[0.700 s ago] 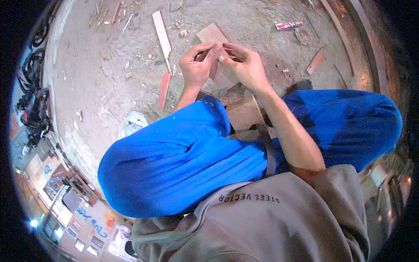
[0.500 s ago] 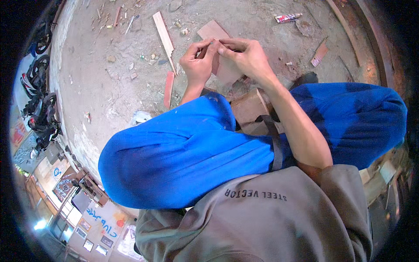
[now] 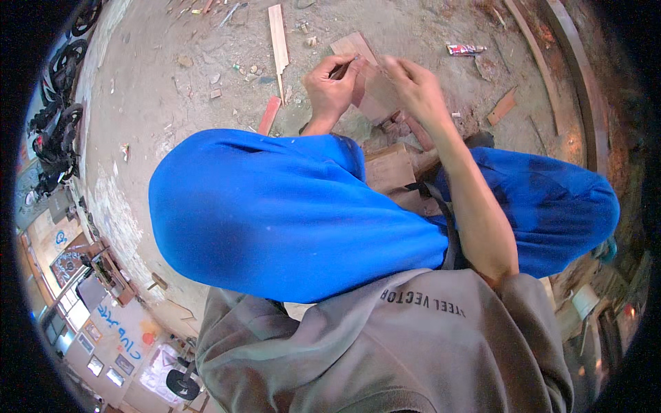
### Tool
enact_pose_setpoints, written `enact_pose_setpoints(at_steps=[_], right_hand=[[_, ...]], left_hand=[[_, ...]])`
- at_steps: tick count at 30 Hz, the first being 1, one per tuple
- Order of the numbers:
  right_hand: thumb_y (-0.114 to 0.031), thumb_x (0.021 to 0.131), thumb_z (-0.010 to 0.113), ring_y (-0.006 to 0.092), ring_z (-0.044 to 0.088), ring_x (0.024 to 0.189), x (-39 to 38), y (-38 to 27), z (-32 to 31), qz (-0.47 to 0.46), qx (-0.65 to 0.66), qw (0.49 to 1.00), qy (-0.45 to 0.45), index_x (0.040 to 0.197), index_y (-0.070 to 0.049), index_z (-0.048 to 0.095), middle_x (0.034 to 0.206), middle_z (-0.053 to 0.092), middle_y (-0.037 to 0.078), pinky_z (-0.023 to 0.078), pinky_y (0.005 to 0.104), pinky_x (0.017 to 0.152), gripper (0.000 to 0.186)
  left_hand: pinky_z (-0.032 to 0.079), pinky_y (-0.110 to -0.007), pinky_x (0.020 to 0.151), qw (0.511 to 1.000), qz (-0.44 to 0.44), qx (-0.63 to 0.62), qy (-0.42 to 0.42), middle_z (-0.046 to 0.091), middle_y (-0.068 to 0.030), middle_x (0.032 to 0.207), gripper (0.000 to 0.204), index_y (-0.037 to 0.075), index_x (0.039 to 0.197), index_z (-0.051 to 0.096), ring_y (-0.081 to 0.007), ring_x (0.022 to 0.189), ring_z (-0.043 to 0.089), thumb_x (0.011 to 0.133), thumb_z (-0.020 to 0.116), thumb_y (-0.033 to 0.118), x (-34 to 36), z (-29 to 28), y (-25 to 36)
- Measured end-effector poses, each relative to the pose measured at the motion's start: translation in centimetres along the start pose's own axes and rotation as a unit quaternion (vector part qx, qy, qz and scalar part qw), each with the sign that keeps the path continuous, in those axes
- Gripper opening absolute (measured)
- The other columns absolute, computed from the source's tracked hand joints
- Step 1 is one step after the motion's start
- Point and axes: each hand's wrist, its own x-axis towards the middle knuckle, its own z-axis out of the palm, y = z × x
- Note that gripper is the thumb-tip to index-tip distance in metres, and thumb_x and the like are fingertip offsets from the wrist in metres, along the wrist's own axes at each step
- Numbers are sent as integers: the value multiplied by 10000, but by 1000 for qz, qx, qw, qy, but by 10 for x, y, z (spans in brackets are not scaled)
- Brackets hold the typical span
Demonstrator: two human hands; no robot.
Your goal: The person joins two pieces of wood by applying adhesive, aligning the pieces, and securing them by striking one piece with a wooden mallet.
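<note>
My left hand (image 3: 329, 89) is closed in a pinch, thumb against the fingers, on something small and dark that I cannot make out. To its right is my right hand (image 3: 421, 91), apart from the left, its curled fingers smeared by motion. Whether anything is between those fingertips does not show. Beneath and between the hands a flat reddish-brown wooden board (image 3: 375, 96) lies on the ground. Nearer my legs sits a brown wooden block (image 3: 390, 169), partly hidden by my blue-clad knee. Beside the block is a narrow reddish piece (image 3: 418, 132).
A pale split wood strip (image 3: 278, 41) and a red flat piece (image 3: 269, 115) lie left of my hands. Off to the right are a colourful tube (image 3: 466, 49) and a brown scrap (image 3: 501, 107). A long beam (image 3: 585, 89) borders the right; motorcycles (image 3: 58, 131) stand far left.
My right hand has come away from the left, moving right. My left hand keeps its pinch. The whole view has shifted a little.
</note>
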Motion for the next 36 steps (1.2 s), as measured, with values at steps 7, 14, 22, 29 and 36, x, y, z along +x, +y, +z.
enact_pose_setpoints(at_steps=[7, 14, 22, 29, 36], right_hand=[[-322, 874, 698, 466, 661, 1034, -56, 101, -27, -15, -239, 971, -15, 1247, 55, 601, 1072, 686, 306, 509, 482, 942, 539], [-335, 868, 718, 529, 639, 1061, -48, 122, -18, 111, -283, 929, -213, 1201, 65, 597, 1080, 677, 329, 516, 502, 927, 534], [-201, 1015, 609, 181, 586, 574, -42, 53, -56, 228, -69, 953, -185, 1262, -20, 501, 850, 647, 100, 477, 362, 496, 325], [-156, 1009, 622, 254, 646, 974, -43, -55, -87, -33, -249, 968, -1, 1276, 25, 488, 1086, 639, 219, 504, 398, 860, 350], [-134, 1019, 576, 436, 671, 748, -43, -92, -44, -142, -278, 944, -105, 1239, 18, 557, 859, 659, 271, 515, 459, 667, 268]], left_hand=[[561, -271, 695, 998, -27, -46, 23, 774, -80, 893, 130, 0, 954, 784, -105, 799, 703, 878, 818, 100, 0, -2, 14], [577, -260, 684, 996, -75, -45, -19, 787, -89, 879, 172, 21, 954, 787, -113, 800, 736, 862, 828, 160, 1, -5, 26], [574, -267, 734, 995, -95, -23, -21, 789, -78, 893, 236, 43, 1007, 795, -104, 824, 724, 868, 837, 229, 3, -14, 24], [575, -260, 652, 995, -86, -27, -41, 781, -86, 840, 211, 16, 960, 788, -112, 754, 728, 855, 843, 191, 8, -12, 24], [561, -280, 655, 989, -117, -92, -25, 754, -48, 819, 170, 6, 951, 760, -100, 740, 678, 893, 797, 162, -1, -18, 29]])
